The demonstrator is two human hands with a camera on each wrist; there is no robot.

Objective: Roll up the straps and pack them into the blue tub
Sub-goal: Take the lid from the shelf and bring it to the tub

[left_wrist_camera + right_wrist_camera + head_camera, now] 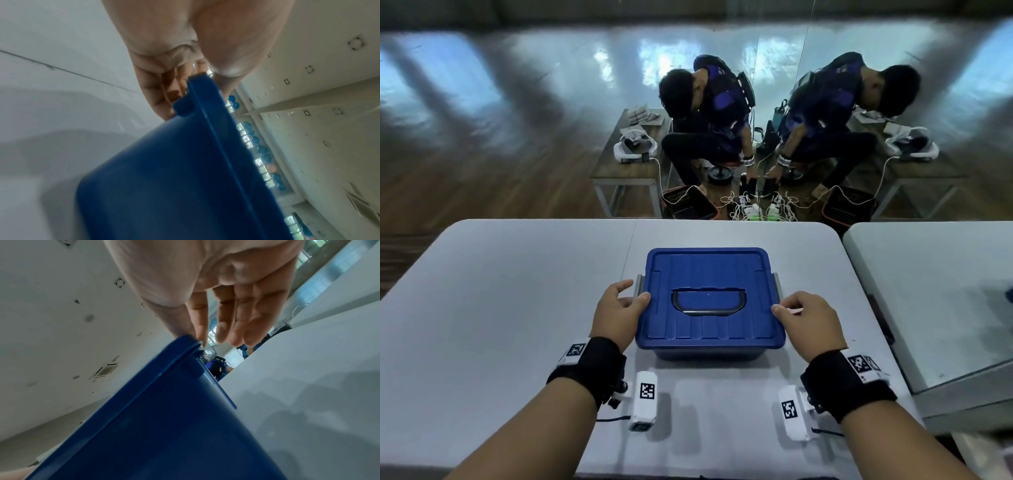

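The blue tub stands mid-table with its lid on and its carry handle folded flat. My left hand is at the tub's left edge. Its thumb lies on the lid and its fingers curl under the rim by the grey latch; the left wrist view shows the lid rim pinched between them. My right hand is at the right edge, thumb on the lid. In the right wrist view its fingers hang fairly straight beside the rim. No straps are in view.
The tub sits on a grey folding table, and a second table abuts it on the right. Beyond the far edge a person crouches by a mirror wall, among cables, a dark basket and a bench.
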